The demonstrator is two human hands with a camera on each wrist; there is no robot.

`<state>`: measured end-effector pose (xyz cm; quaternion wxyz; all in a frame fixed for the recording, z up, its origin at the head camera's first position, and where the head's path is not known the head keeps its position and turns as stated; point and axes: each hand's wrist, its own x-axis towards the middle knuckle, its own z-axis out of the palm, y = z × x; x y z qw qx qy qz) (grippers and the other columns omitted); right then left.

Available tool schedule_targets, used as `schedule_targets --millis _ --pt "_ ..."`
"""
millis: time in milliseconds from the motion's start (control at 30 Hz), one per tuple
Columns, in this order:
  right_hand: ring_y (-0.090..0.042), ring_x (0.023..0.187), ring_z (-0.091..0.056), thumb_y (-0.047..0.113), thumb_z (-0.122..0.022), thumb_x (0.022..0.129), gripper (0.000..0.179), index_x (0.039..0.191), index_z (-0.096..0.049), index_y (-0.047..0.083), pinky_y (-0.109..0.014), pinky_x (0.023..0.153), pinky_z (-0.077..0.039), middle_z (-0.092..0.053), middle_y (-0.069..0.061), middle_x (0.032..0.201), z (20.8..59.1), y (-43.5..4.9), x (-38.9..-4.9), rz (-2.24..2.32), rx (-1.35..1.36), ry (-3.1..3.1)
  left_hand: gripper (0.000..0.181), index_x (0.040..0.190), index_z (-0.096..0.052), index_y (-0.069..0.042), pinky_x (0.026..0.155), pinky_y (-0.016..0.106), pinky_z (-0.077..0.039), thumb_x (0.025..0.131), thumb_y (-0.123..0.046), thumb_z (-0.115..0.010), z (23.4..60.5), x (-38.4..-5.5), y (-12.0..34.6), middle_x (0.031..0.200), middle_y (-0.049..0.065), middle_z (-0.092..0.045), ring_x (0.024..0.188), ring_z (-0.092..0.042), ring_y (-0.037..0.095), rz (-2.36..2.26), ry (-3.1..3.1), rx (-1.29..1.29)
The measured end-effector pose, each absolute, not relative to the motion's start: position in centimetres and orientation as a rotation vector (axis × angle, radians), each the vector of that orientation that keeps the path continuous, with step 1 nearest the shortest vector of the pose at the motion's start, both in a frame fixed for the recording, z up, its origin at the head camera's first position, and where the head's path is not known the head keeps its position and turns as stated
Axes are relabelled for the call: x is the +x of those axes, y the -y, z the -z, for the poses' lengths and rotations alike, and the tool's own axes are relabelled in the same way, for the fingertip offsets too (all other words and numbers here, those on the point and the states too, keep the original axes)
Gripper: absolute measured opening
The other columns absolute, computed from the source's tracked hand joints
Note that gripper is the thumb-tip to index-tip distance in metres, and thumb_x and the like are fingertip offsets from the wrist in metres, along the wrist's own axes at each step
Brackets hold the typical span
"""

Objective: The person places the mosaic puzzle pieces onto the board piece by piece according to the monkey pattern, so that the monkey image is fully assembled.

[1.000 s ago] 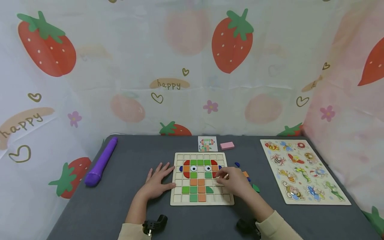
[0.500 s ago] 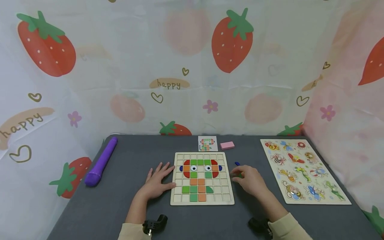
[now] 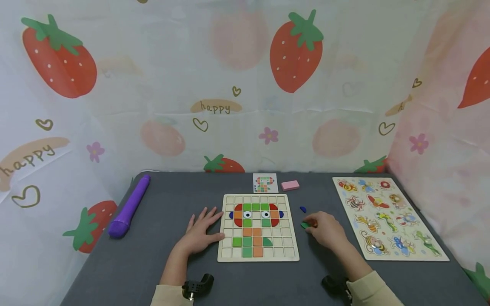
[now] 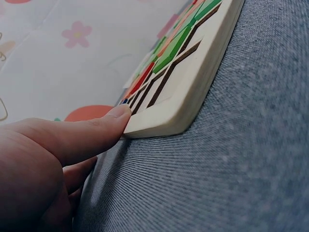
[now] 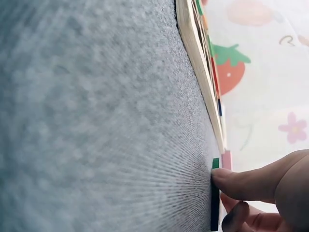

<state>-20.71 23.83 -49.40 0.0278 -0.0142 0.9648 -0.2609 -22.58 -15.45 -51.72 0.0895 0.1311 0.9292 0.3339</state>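
A wooden grid board (image 3: 226, 252) lies on the table, with coloured tiles (image 3: 252, 232) forming a figure with two round eyes. My left hand (image 3: 200, 236) is spread flat at the board's left side, thumb and index fingertips at its edge; the left wrist view shows the thumb on the board's rim. Off the right side, my right hand (image 3: 325, 230) has its fingers curled down, thumb and fingertips pinching a small green piece (image 3: 304, 225) low over the table. An orange bit shows under those fingers. Just behind lies a blue half-round piece (image 3: 303, 209).
Behind the board are a picture card (image 3: 265, 183) of a tile figure and a pink block (image 3: 289, 185). A purple microphone-shaped object (image 3: 129, 207) lies at the left. At the right rests a board of insect pictures (image 3: 389, 219). A strawberry-print cloth (image 3: 245, 140) hangs behind the table.
My right hand has left the board's right side and moved right to the loose pieces. A blue piece now shows at the figure's right edge. The left hand has stayed still.
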Motion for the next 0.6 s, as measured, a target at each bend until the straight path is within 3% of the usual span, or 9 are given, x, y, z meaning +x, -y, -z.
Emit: schedule_targets --millis 233,467,600 --pt "-0.019 0.081 -0.060 0.014 -0.079 0.088 0.019 0.106 -0.075 0.008 -0.042 0.070 -0.052 -0.068 -0.004 0.092 49.35 -23.86 -21.19 0.758 -0.012 -2.983 0.075 0.155 -0.044 -0.019 0.122 0.063 0.006 0.090 -0.040 -0.075 51.87 -22.68 15.48 0.166 0.011 -0.028 0.157 -0.006 0.038 -0.999 -2.762 0.399" --pt "-0.019 0.075 -0.053 0.014 -0.080 0.086 0.012 0.084 -0.068 0.016 -0.036 0.063 -0.043 -0.059 -0.002 0.085 49.40 -23.57 -21.35 0.705 -0.025 -3.026 0.075 0.155 -0.044 -0.019 0.122 0.064 0.006 0.090 -0.039 -0.075 51.86 -22.67 15.48 0.166 0.011 -0.028 0.157 -0.007 0.038 -0.997 -2.765 0.408" --pt "-0.019 0.076 -0.055 0.014 -0.080 0.087 0.011 0.087 -0.069 0.016 -0.038 0.066 -0.046 -0.063 -0.001 0.087 49.48 -23.49 -21.35 0.701 -0.025 -3.013 0.074 0.155 -0.044 -0.019 0.122 0.064 0.006 0.090 -0.039 -0.075 51.81 -22.65 15.43 0.166 0.011 -0.029 0.157 -0.007 0.038 -0.997 -2.766 0.405"
